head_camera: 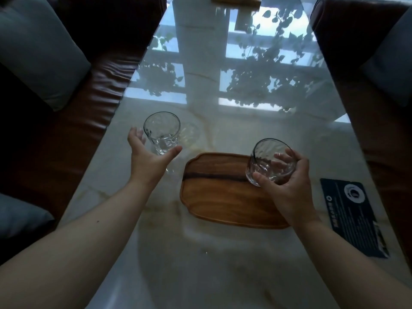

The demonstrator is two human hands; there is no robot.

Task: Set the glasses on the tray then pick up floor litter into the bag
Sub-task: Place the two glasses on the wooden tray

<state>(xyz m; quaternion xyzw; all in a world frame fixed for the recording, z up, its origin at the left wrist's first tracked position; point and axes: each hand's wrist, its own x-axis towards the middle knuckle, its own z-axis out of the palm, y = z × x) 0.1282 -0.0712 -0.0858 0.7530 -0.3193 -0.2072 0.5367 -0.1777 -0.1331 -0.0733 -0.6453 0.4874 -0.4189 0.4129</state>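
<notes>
A wooden tray (220,195) lies on the glossy marble table in front of me. My right hand (287,188) is shut on a clear empty glass (270,162), held tilted over the tray's right end. A second clear glass (162,131) stands upright on the table left of the tray. My left hand (147,155) cups around it from the near left, fingers spread, thumb close to its base; whether the hand touches it I cannot tell. No bag or floor litter is in view.
A dark printed card (354,216) lies on the table (200,264) right of the tray. Brown leather sofas (95,90) with grey cushions (38,52) flank the table on both sides. A wooden object (236,0) sits at the table's far edge.
</notes>
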